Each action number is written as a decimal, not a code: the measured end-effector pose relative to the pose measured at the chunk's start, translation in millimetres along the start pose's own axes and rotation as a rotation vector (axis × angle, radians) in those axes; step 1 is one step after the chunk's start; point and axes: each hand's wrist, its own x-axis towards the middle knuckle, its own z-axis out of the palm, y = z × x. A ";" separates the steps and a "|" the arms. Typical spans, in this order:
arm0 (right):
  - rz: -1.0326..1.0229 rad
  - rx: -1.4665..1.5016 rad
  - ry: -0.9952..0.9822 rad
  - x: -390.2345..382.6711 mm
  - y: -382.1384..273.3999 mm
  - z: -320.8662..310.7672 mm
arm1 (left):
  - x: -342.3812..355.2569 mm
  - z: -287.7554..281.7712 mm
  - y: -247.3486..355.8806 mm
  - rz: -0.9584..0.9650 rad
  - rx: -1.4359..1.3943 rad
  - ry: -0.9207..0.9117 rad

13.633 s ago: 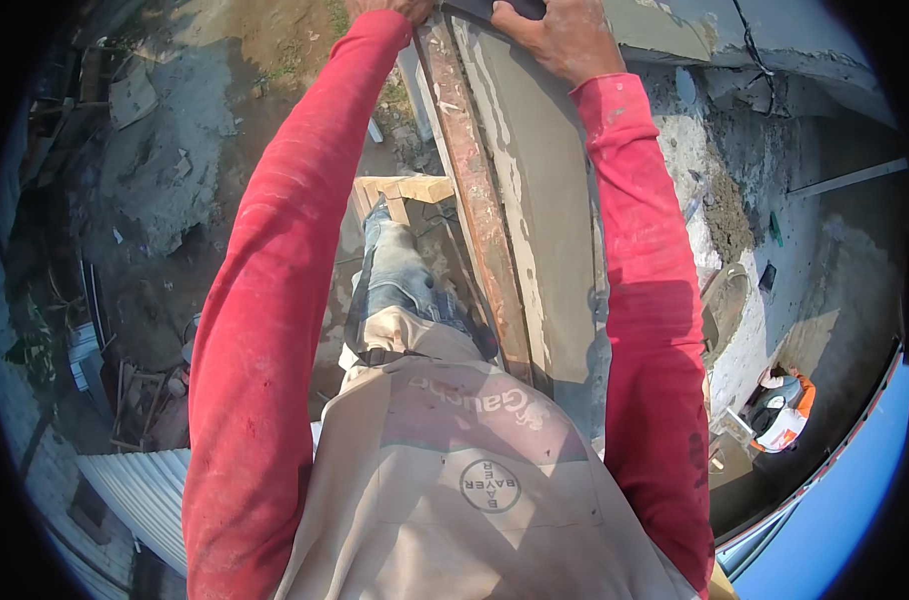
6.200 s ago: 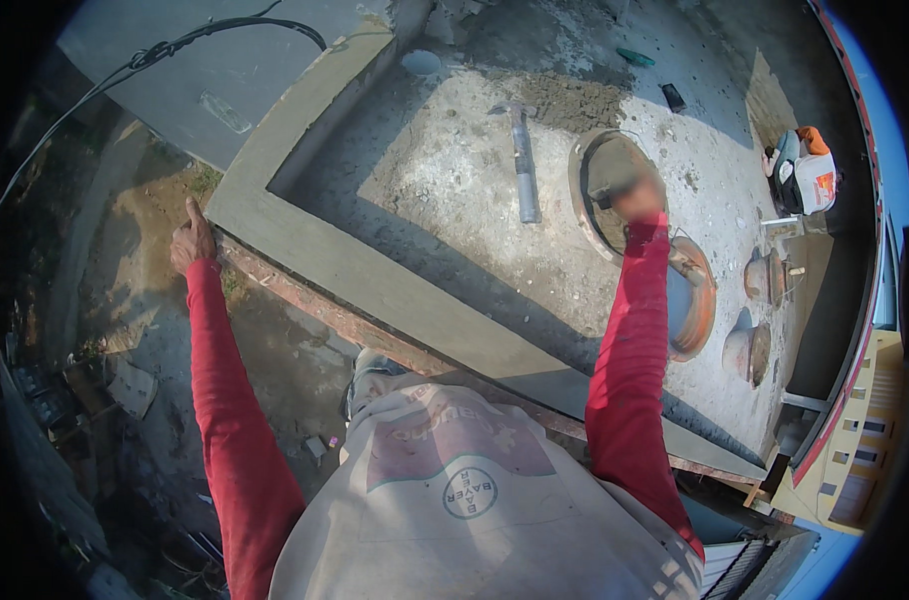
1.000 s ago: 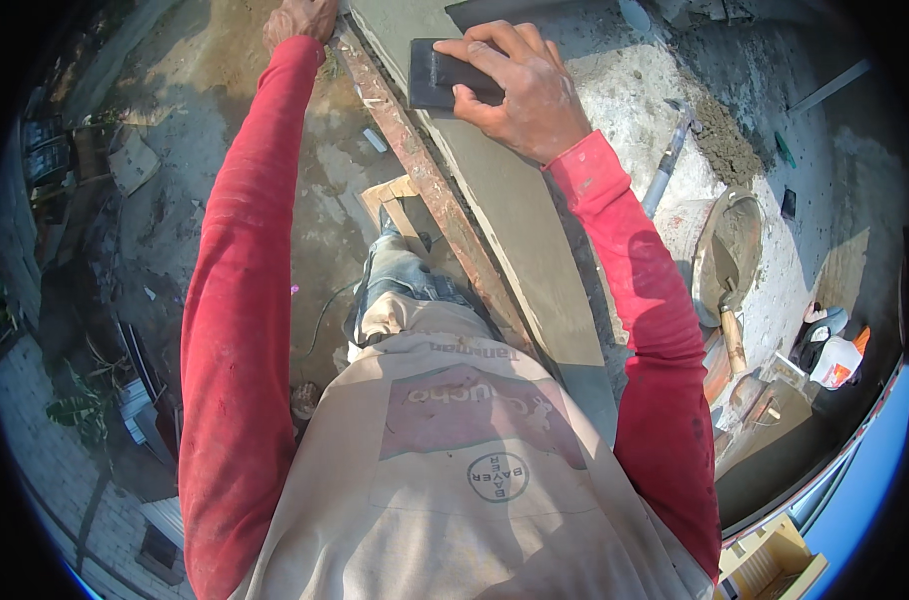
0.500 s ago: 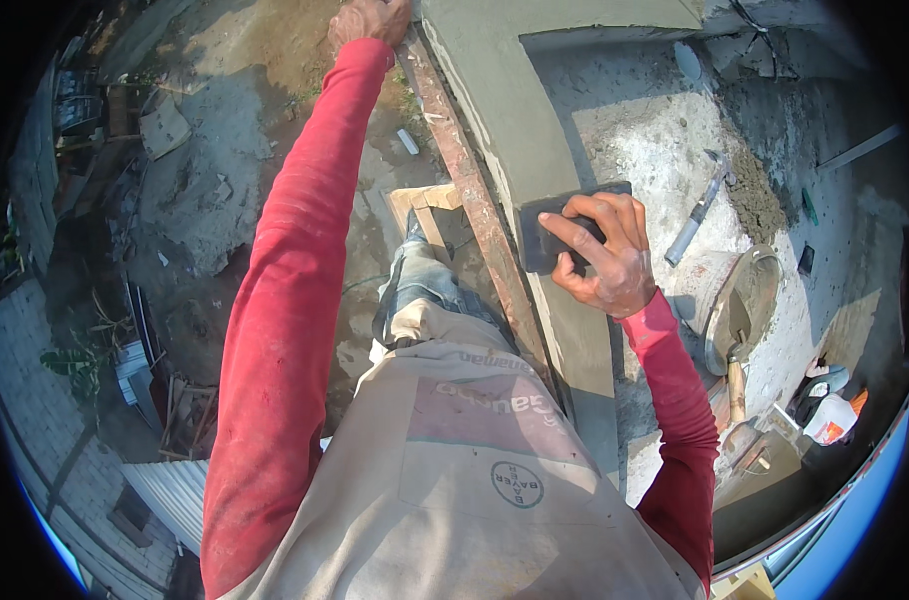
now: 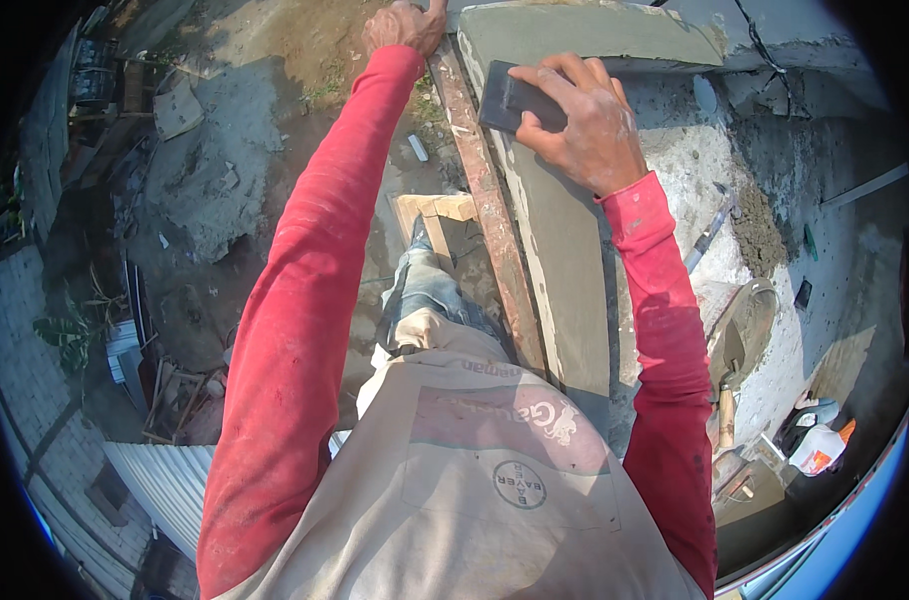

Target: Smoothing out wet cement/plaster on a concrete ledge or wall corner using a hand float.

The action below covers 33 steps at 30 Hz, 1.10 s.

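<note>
My right hand grips a dark rectangular smoothing block, thumb and fingers around it. The block rests on the wet grey cement top of a low wall, near its corner. At the upper edge my left hand is curled over the far end of a long, cement-smeared wooden board; its fingertips are partly hidden. This board runs along the wall's left side.
Right of the wall lie a blue-handled hammer-like tool, a mortar heap, a round mortar pan with a wooden-handled trowel, and a white container. A wooden stand is below left; corrugated sheet lies lower left.
My right hand has slid the block forward and slightly left along the wall top, toward its corner. My left hand keeps its hold on the board's end while the view shifts slightly.
</note>
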 end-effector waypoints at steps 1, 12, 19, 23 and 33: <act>0.017 0.039 -0.053 -27.8 -7.8 -20.6 | -1.3 0.8 1.4 0.011 -0.004 0.005; -0.051 0.076 0.086 94.0 47.3 24.2 | -15.6 -24.6 28.7 -0.152 0.037 0.046; -0.085 0.063 -0.010 92.3 43.8 35.1 | -17.9 -25.2 27.1 -0.127 -0.038 0.013; 0.060 0.143 -0.220 37.4 22.7 -28.4 | -17.7 -21.3 30.1 -0.150 -0.009 0.022; -0.085 0.146 -0.077 119.7 40.8 39.4 | -20.2 -30.4 29.7 -0.141 -0.066 -0.003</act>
